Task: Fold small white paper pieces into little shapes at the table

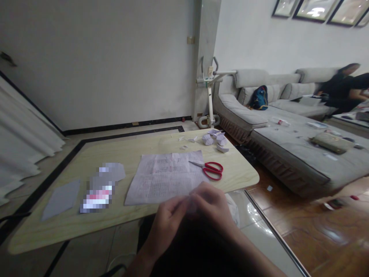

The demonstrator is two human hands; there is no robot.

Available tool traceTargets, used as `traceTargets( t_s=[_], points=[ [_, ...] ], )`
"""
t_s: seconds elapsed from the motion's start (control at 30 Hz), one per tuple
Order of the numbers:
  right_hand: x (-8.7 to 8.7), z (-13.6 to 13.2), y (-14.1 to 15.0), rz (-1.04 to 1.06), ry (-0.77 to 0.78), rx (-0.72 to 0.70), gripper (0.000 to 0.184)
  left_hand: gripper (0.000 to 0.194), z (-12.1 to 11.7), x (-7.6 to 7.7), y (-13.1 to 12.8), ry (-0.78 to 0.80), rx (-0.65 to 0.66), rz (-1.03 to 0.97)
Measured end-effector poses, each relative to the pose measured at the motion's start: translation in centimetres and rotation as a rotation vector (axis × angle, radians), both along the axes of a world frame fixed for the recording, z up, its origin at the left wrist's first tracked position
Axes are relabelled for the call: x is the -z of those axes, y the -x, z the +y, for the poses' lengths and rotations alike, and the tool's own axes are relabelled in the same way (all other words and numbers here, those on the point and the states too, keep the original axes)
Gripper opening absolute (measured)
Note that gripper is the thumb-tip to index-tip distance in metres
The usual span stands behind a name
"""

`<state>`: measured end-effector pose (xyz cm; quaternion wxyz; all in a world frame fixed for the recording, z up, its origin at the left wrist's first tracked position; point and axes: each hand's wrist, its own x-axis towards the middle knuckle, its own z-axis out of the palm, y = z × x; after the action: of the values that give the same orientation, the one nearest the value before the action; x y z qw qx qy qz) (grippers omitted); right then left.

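My left hand (173,213) and my right hand (212,202) meet at the table's near edge, fingers pinched together. Between the fingertips is something small and pale, mostly hidden and blurred, that I cannot make out. Just beyond them a creased printed sheet (164,173) lies flat on the light wooden table (236,169). Red-handled scissors (213,170) rest partly on its right side, blades pointing left. Several folded white paper pieces (207,139) sit near the far right of the tabletop, with small paper scraps (183,147) to their left.
On the table's left are a plain paper sheet (62,198) and a pixelated item (98,192). A grey sofa (288,142) stands at the right, with a blue backpack (260,98) and a seated person in dark clothes (337,88). Exercise equipment (210,100) stands behind the table.
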<state>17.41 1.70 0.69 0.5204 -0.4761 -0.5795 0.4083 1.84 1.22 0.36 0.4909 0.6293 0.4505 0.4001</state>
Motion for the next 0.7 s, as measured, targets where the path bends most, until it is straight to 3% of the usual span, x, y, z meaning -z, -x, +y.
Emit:
traceTargets(
  t_s=[0.4,0.7],
  points=[
    [0.01,0.15,0.04,-0.026,0.015,0.028,0.015,0.028,-0.01,0.26,0.06,0.015,0.006,0.008],
    [0.01,0.13,0.10,0.071,0.109,0.003,0.021,0.028,0.00,0.33,0.14,-0.014,0.008,0.021]
  ],
)
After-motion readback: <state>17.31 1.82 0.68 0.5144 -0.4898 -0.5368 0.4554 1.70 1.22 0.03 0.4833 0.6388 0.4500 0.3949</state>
